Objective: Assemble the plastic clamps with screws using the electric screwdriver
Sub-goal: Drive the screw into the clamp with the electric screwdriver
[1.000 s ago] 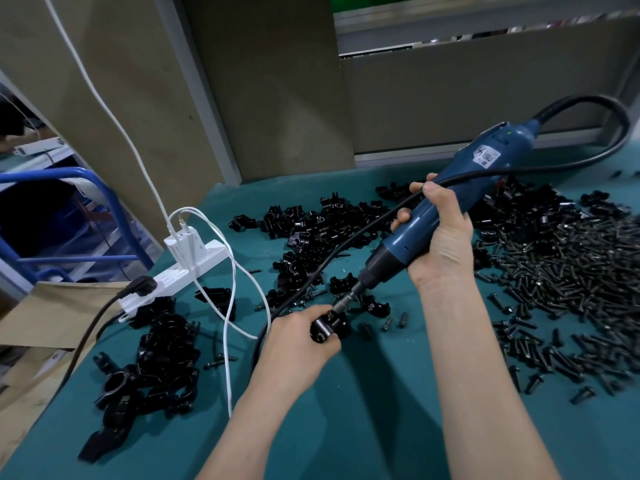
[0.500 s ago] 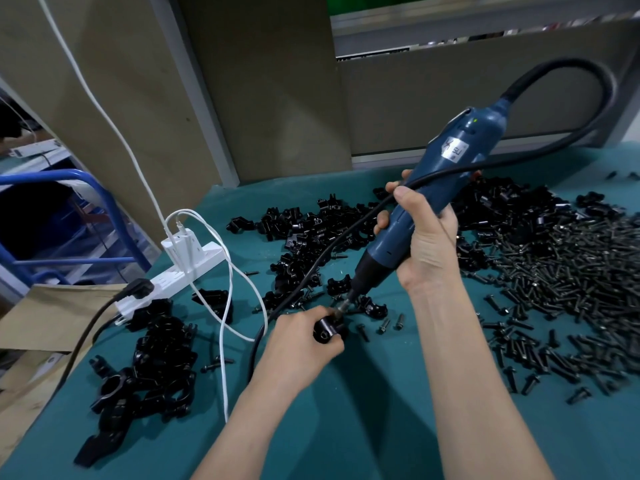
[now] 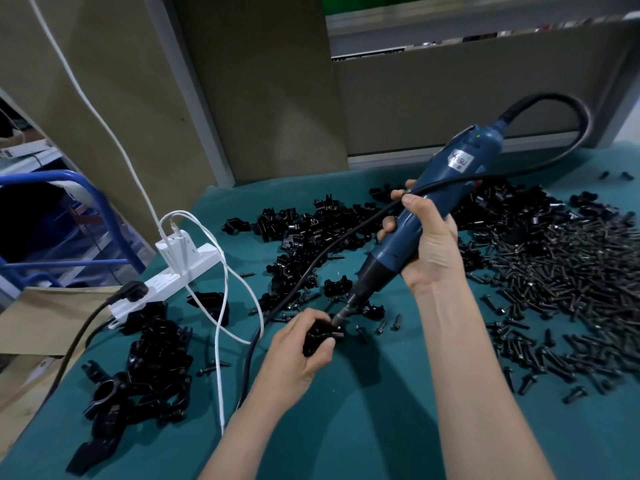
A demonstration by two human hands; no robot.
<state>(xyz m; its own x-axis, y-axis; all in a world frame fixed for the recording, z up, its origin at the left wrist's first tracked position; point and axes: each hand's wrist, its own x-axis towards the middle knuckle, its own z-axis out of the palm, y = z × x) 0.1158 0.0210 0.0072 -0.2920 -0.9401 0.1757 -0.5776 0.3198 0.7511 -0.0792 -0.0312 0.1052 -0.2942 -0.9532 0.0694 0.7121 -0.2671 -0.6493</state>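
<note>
The left hand [image 3: 298, 355] curls its fingers and thumb round a black plastic clamp [image 3: 320, 336], holding it just above the green table [image 3: 381, 427]. The bit [image 3: 343, 311] of the electric screwdriver [image 3: 457, 161] meets the top of this clamp; the screw itself is probably under the tip, though it is too small and dark to make out. The right hand [image 3: 429, 244] wraps the blue screwdriver body at its middle, with the tool tilted so its rear end points up and away to the right. A thick black cord [image 3: 568, 105] loops out of that rear end and runs back down across the table, passing over the right fingers.

Just beside the held clamp lie a few loose screws [image 3: 381, 327] and a clamp half [image 3: 336, 287]. Beyond them a heap of black clamp parts [image 3: 311, 230] spreads across the middle of the table. To the right a broad pile of dark screws [image 3: 571, 271] covers the cloth. At the near left sits a cluster of clamps [image 3: 152, 362]. Behind it a white power strip [image 3: 194, 268] carries a white charger [image 3: 173, 247] and a black plug [image 3: 133, 292], with a white cable [image 3: 221, 341] trailing toward the table's near edge. Past the left edge stand a blue metal frame [image 3: 86, 188] and brown cardboard [image 3: 41, 317]
</note>
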